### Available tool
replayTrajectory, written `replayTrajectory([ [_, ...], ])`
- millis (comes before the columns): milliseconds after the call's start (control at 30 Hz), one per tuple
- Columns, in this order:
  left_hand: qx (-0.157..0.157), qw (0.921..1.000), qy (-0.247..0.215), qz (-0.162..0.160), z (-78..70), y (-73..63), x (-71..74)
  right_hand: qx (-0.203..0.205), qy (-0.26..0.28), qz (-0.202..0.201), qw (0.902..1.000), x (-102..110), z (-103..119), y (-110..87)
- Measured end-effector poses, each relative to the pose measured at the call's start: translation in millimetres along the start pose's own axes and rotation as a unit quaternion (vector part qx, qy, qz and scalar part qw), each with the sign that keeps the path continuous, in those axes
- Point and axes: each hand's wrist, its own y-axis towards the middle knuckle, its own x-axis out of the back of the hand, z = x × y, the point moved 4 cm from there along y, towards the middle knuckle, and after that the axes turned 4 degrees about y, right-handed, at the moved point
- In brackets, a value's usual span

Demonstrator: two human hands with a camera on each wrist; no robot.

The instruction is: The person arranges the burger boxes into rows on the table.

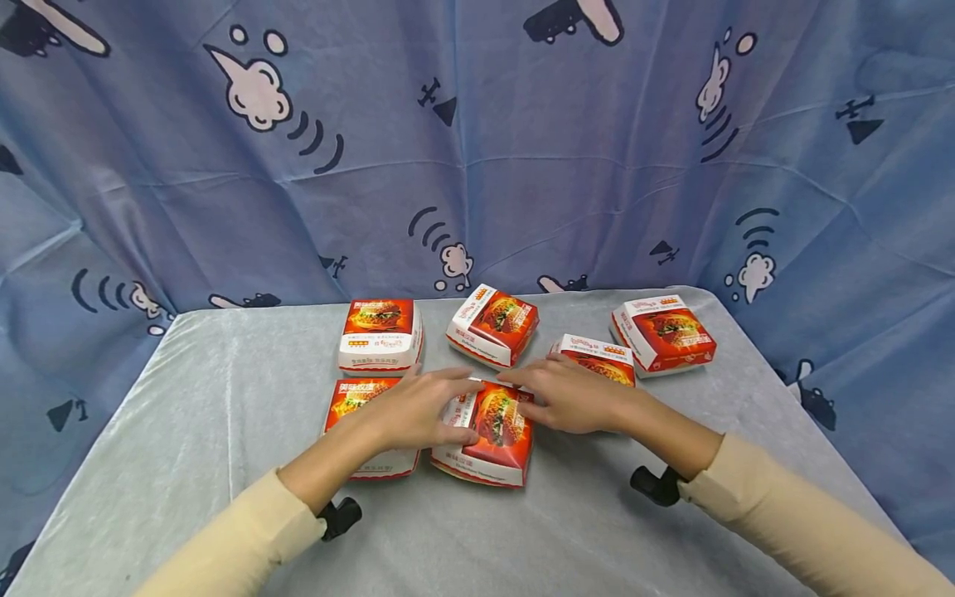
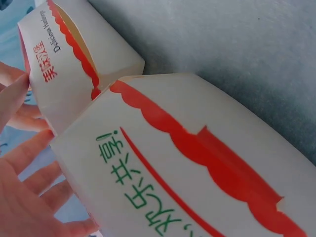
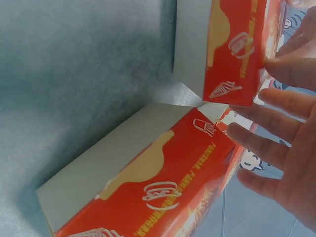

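Note:
A red and white burger box (image 1: 501, 427) lies at the front middle of the table, between both hands. My left hand (image 1: 421, 408) reaches over its left side, thumb and fingers extended and touching it. My right hand (image 1: 578, 396) is at its right side, with the thumb (image 3: 291, 73) against the box's red edge and the other fingers spread. Beneath my left forearm sits another burger box (image 1: 356, 393), partly hidden. A third burger box (image 1: 597, 356) is partly covered by my right hand.
Behind the hands stand a back-left burger box (image 1: 380, 333), a tilted back-middle burger box (image 1: 496, 323) and a far-right burger box (image 1: 666, 333). A grey cloth covers the table (image 1: 186, 414). A blue patterned curtain (image 1: 388, 207) hangs along the back and sides.

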Motion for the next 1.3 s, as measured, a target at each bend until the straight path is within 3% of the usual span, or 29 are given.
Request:
replayTrajectory([
  [233, 0.003, 0.9999, 0.008, -0.010, -0.1, 0.0, 0.2, -0.049, -0.014, -0.027, 0.9983, 2.3, 1.9, -3.8],
  [433, 0.002, 0.9994, 0.025, -0.026, -0.5, 0.0, 2.1, -0.044, -0.034, -0.042, 0.9975, 6.3, 9.6, -10.9],
  [800, -0.014, 0.9980, 0.023, -0.056, 0.0, -2.4, 6.0, -0.044, -0.029, -0.014, 0.9985, 2.8, 15.5, -19.3],
  [1000, -0.016, 0.9978, 0.026, -0.058, 1.1, -2.7, 6.3, -0.054, -0.018, 0.002, 0.9984, 0.2, 12.6, -20.1],
  [1300, -0.024, 0.9977, 0.013, -0.062, 2.2, -3.9, 7.3, -0.038, -0.010, 0.013, 0.9991, -3.2, 6.3, -17.4],
])
